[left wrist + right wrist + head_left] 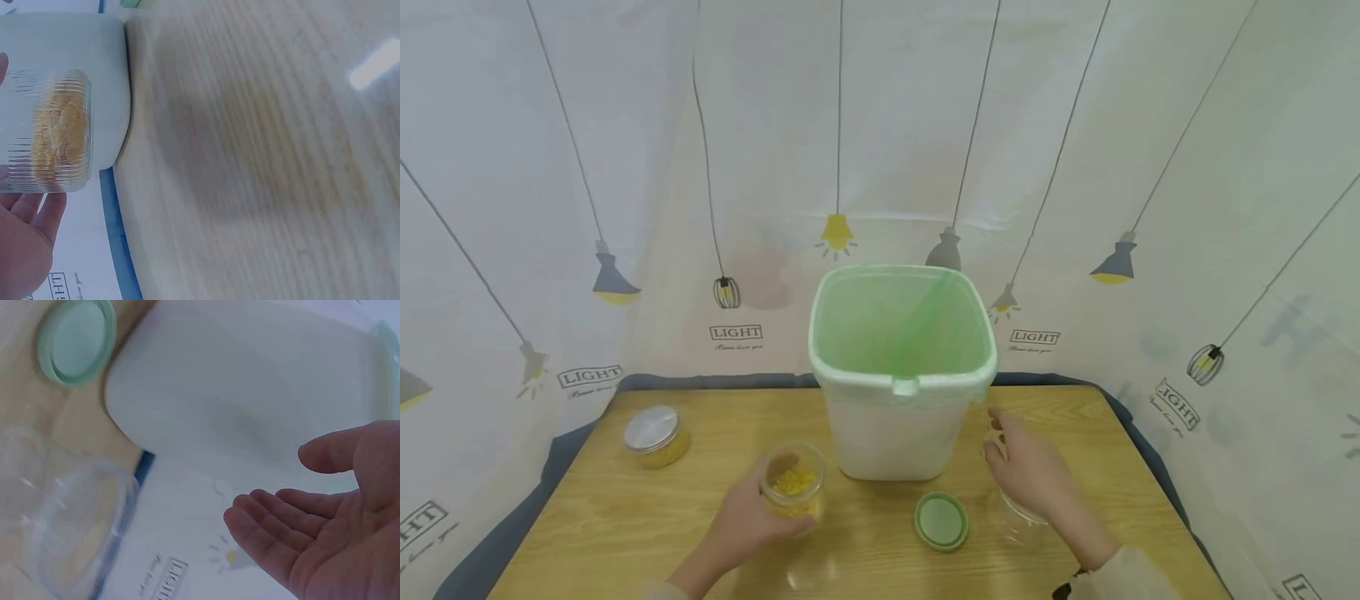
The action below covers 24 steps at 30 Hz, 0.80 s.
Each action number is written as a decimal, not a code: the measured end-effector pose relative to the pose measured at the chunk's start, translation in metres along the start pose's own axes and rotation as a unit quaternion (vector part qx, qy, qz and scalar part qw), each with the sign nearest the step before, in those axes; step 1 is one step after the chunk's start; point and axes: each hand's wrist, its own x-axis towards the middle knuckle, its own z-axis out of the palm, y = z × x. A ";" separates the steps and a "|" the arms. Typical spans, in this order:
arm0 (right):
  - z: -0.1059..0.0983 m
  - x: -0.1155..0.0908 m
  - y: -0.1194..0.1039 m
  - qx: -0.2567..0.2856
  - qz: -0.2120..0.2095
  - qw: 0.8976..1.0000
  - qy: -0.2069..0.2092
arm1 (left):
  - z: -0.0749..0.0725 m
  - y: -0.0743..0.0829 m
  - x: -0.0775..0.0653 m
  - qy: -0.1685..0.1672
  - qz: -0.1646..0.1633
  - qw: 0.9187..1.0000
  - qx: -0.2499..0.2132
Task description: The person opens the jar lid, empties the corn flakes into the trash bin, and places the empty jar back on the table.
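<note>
My left hand [747, 518] grips a clear ribbed jar [793, 482] holding yellow flakes or pieces, raised over the table in front of the bin. In the left wrist view, the contents of this jar [59, 134] lie toward its base. My right hand [1036, 468] is empty, its fingers loosely bent and the thumb apart from them, right of the bin. Below it on the table stands a clear open jar [1019, 527], partly hidden by the hand and wrist. Left of that jar lies a round green lid [942, 522].
A white bin [891, 437] with a pale green liner bag stands at the table's back middle. On the left sits another jar [657, 437] with a silver lid and yellow contents. A curtain [895, 125] printed with lamps hangs behind the wooden table [587, 525].
</note>
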 end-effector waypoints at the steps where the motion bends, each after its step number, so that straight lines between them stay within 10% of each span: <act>1: -0.007 0.003 0.000 -0.004 0.001 1.000 0.000 | -0.003 0.000 0.001 0.002 0.002 1.000 0.007; 10: -0.058 0.034 -0.007 0.021 -0.002 0.999 0.031 | -0.024 0.003 0.008 0.013 0.010 0.999 0.037; 14: -0.068 0.044 -0.011 0.078 0.021 0.996 -0.031 | -0.032 0.004 0.012 0.024 0.016 0.998 0.048; 24: -0.059 0.052 -0.021 0.320 0.085 0.925 -0.186 | -0.052 0.011 0.024 0.046 0.014 0.997 0.065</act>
